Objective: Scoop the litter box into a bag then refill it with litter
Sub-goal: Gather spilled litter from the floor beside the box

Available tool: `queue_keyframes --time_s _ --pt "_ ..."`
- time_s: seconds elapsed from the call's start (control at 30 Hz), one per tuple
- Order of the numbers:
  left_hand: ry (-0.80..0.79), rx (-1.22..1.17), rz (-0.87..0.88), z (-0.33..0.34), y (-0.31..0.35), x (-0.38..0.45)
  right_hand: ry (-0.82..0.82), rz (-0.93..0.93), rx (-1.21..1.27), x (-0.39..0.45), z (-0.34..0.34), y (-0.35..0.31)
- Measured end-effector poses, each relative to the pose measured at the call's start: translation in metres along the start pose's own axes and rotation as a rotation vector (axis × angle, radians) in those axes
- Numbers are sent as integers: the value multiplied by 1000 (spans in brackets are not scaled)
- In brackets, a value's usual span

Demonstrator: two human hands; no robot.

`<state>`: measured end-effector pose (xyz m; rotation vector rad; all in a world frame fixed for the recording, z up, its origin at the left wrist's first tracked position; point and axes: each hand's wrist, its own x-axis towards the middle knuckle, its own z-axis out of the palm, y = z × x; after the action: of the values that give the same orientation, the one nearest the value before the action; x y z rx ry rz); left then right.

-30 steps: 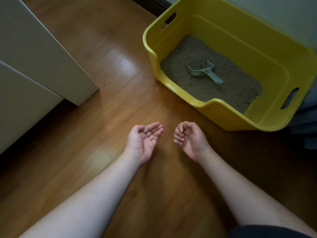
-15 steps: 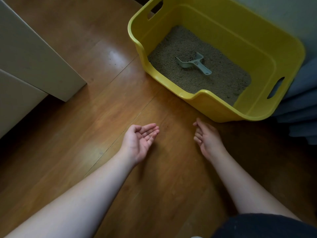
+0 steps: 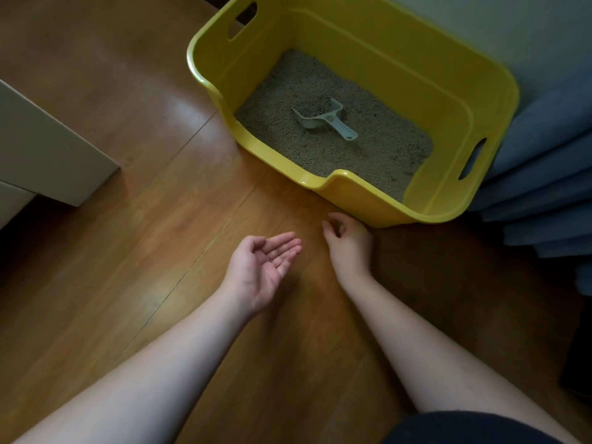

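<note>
A yellow litter box (image 3: 320,184) with handle cut-outs stands on the wooden floor at the upper right, against the wall. Grey-brown litter (image 3: 323,155) covers its bottom. A pale grey-green scoop (image 3: 322,118) lies on the litter with some litter in its bowl, its handle pointing right. My left hand (image 3: 262,267) is held palm up and cupped above the floor, with a few tiny grains on the palm. My right hand (image 3: 349,243) is palm down just in front of the box's front wall, fingers loosely bent toward the floor, nothing visible in them.
A white cabinet (image 3: 48,149) stands at the left. Folded blue fabric (image 3: 544,187) lies stacked to the right of the box. A dark object (image 3: 579,363) sits at the right edge. Wooden floor (image 3: 128,283) stretches between the cabinet and my arms.
My right hand has left the left palm, moved right and forward, and turned palm down close to the box. The left hand stays cupped. The view has shifted left.
</note>
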<state>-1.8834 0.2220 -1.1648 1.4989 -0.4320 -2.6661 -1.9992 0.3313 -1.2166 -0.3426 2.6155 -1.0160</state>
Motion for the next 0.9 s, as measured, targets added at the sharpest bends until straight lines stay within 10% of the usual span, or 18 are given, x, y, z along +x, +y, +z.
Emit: queue_keyframes --time_s 0.63,0.9 --pt "63 -16 47 -8 8 -9 51 -130 -158 18 22 -4" --pt "66 -7 49 1 7 1 -232 -229 206 -43 -7 -35"
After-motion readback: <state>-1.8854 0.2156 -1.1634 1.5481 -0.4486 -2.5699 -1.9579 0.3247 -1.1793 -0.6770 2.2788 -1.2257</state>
